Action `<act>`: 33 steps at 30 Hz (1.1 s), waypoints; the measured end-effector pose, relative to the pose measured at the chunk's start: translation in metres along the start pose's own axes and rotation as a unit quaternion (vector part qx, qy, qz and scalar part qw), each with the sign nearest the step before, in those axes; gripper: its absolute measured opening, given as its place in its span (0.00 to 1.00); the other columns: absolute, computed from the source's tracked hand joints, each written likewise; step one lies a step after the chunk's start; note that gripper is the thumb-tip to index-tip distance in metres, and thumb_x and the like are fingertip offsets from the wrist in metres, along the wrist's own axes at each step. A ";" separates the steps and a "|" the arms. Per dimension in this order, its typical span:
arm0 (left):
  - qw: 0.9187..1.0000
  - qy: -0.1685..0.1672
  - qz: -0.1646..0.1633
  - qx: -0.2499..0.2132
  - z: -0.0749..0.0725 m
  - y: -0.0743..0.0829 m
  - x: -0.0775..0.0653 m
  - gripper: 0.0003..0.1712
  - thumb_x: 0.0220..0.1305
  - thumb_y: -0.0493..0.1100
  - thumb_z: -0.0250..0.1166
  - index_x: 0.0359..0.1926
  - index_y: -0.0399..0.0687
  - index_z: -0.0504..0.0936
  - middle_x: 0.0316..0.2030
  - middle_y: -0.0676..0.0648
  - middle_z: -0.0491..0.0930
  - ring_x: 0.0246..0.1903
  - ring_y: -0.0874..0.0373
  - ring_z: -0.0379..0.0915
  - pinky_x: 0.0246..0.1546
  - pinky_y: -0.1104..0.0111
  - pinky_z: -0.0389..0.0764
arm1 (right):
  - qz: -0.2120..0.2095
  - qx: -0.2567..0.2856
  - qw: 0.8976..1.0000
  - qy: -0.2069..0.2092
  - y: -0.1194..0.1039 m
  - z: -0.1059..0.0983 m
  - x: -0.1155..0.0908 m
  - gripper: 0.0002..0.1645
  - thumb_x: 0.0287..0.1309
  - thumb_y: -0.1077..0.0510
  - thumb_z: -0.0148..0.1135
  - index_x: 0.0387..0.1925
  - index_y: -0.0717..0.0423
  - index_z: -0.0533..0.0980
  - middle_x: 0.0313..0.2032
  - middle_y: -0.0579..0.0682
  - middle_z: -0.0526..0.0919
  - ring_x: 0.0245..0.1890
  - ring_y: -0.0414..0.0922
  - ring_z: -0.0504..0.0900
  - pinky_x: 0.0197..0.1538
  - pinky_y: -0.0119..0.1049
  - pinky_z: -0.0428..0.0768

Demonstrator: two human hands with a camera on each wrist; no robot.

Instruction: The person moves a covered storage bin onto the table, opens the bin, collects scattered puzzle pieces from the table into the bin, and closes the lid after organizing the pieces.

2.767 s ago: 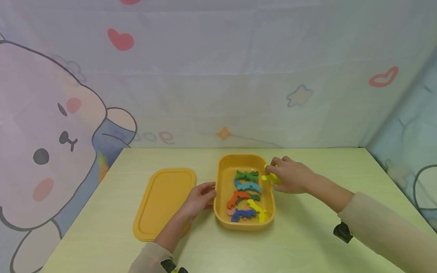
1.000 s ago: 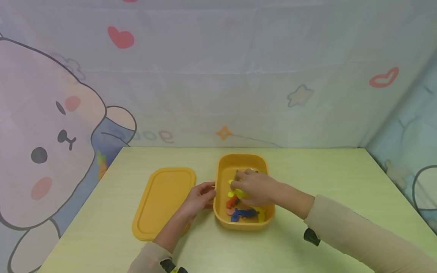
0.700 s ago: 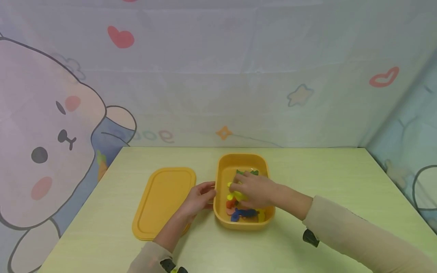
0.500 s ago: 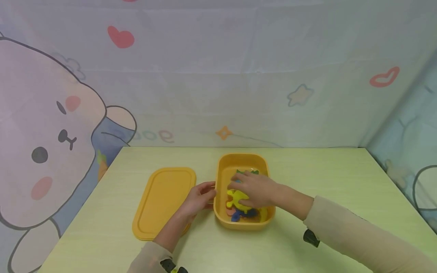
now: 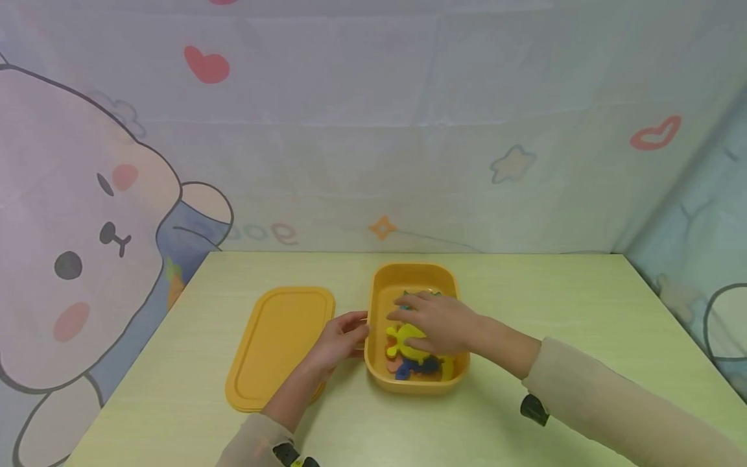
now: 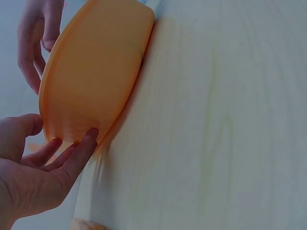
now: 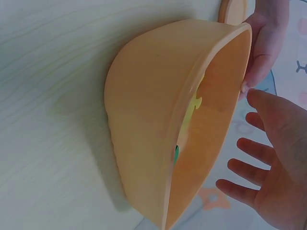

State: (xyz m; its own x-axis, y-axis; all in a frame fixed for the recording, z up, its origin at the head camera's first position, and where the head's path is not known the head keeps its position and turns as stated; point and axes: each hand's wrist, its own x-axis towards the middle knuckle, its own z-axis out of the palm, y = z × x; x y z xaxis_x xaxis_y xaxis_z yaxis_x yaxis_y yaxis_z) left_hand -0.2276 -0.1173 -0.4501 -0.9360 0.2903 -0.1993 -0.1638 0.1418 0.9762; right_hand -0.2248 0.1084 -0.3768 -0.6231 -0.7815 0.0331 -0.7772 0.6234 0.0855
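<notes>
A yellow-orange plastic bin (image 5: pixel 415 388) stands on the table holding several coloured animal-shaped pieces. My left hand (image 5: pixel 341 338) rests against the bin's left wall, fingers fairly straight along the outside; in the left wrist view the thumb touches near the rim. Over the inside of the bin is my right hand (image 5: pixel 440 322), its fingers spread and holding nothing, as the right wrist view shows. Below its thumb lies a yellow animal-shaped piece (image 5: pixel 408 344), turtle-like, on top of the others. A blue piece (image 5: pixel 404 371) shows nearer the front. The right hand hides other pieces.
To the left of the bin a flat yellow-orange lid (image 5: pixel 280 344) lies on the pale wooden table (image 5: pixel 554 292). Behind the table hangs a printed cloth (image 5: pixel 438 130) with hearts and a cartoon animal.
My right hand has brought the yellow animal-shaped piece from the bin's right side into it and let go, its fingers spreading. The left hand has stayed at the left wall.
</notes>
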 end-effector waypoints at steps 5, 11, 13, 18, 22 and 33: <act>1.000 0.001 -0.002 0.009 0.000 0.001 0.000 0.25 0.67 0.42 0.53 0.64 0.41 0.64 0.56 0.38 0.71 0.48 0.49 0.75 0.42 0.62 0.81 | -0.001 0.007 0.999 0.035 -0.002 -0.001 0.000 0.24 0.60 0.46 0.55 0.57 0.45 0.70 0.58 0.50 0.71 0.56 0.52 0.72 0.56 0.47 0.74; 1.000 -0.001 0.001 0.019 -0.002 -0.001 0.000 0.25 0.67 0.42 0.53 0.63 0.40 0.64 0.56 0.37 0.70 0.47 0.49 0.76 0.42 0.62 0.81 | 0.001 0.015 0.997 0.079 -0.007 -0.002 0.002 0.22 0.59 0.48 0.57 0.54 0.48 0.72 0.54 0.51 0.75 0.53 0.51 0.74 0.54 0.45 0.75; 1.000 -0.001 0.004 0.022 -0.002 -0.001 0.000 0.26 0.67 0.43 0.53 0.64 0.40 0.64 0.56 0.37 0.71 0.46 0.49 0.77 0.41 0.62 0.81 | 0.004 0.017 0.996 0.091 -0.009 -0.002 0.003 0.21 0.59 0.49 0.57 0.54 0.48 0.73 0.52 0.50 0.76 0.51 0.50 0.75 0.52 0.44 0.76; 0.999 0.016 0.024 0.020 -0.004 0.000 -0.003 0.25 0.66 0.44 0.55 0.62 0.40 0.67 0.54 0.37 0.72 0.43 0.48 0.78 0.41 0.62 0.81 | 0.015 0.028 0.993 0.117 -0.011 -0.002 0.006 0.18 0.59 0.49 0.58 0.51 0.48 0.75 0.47 0.47 0.77 0.45 0.46 0.77 0.46 0.39 0.79; 0.998 0.037 0.050 0.012 -0.009 0.003 -0.006 0.23 0.65 0.42 0.56 0.58 0.37 0.70 0.53 0.37 0.72 0.44 0.47 0.78 0.41 0.60 0.81 | 0.025 0.044 0.991 0.127 -0.014 -0.002 0.009 0.16 0.58 0.51 0.58 0.47 0.48 0.76 0.43 0.46 0.78 0.39 0.44 0.78 0.40 0.35 0.79; 0.992 0.093 0.071 0.039 -0.026 0.014 -0.014 0.15 0.64 0.40 0.57 0.50 0.38 0.76 0.50 0.37 0.74 0.45 0.43 0.76 0.40 0.59 0.81 | 0.030 0.092 0.982 0.161 -0.021 -0.005 0.019 0.10 0.56 0.55 0.62 0.40 0.51 0.79 0.37 0.45 0.80 0.34 0.40 0.79 0.37 0.31 0.79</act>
State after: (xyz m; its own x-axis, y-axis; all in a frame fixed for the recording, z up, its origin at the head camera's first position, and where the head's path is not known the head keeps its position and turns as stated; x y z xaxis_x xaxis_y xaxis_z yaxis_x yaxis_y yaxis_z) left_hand -0.2248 -0.1444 -0.4315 -0.9905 0.1335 -0.0340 -0.0086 0.1869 0.9823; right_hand -0.2200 0.0799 -0.3726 -0.6316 -0.6925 0.3486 -0.7607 0.6404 -0.1063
